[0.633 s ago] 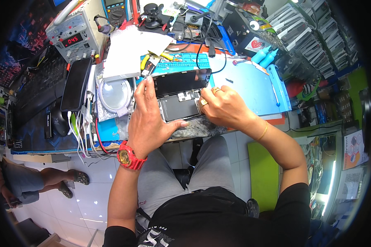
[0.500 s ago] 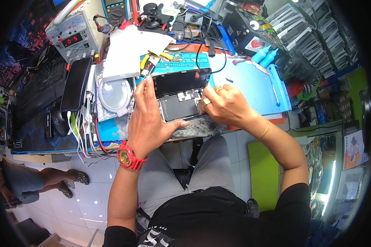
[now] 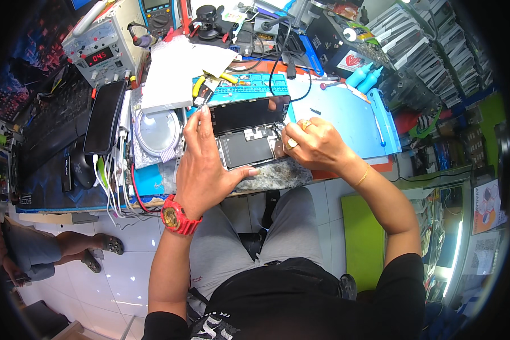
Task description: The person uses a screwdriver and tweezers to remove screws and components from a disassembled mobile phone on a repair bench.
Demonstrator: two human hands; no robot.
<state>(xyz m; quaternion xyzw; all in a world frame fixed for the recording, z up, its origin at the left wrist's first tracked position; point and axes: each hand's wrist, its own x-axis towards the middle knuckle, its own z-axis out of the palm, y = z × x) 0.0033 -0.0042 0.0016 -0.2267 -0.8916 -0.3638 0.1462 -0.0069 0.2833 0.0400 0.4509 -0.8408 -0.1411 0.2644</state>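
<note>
My left hand (image 3: pixel 204 164) grips the left end of an opened phone, fingers along its lifted screen (image 3: pixel 246 113) and thumb at the lower edge of the body (image 3: pixel 246 148), whose battery and inner parts are exposed. My right hand (image 3: pixel 314 144) has its fingers curled in a pinch at the right end of the body; what they hold, if anything, is hidden. Behind the phone lie a blue silicone mat (image 3: pixel 249 89) with yellow-handled pliers (image 3: pixel 228 77) and a white packet (image 3: pixel 170 73). A small dark piece (image 3: pixel 315 110) rests on the light blue mat (image 3: pixel 351 130).
A bench power supply (image 3: pixel 96 48), a standing black phone with cables (image 3: pixel 102 116) and a round clear lid (image 3: pixel 156 133) are at left. Blue bottles (image 3: pixel 365 76) stand at right. Another person's legs (image 3: pixel 68 246) show at lower left; a green seat (image 3: pixel 360 243) is right of my legs.
My right hand has shifted slightly to the right along the phone's end, uncovering a little more of the opened body. My left hand and the phone stay almost still.
</note>
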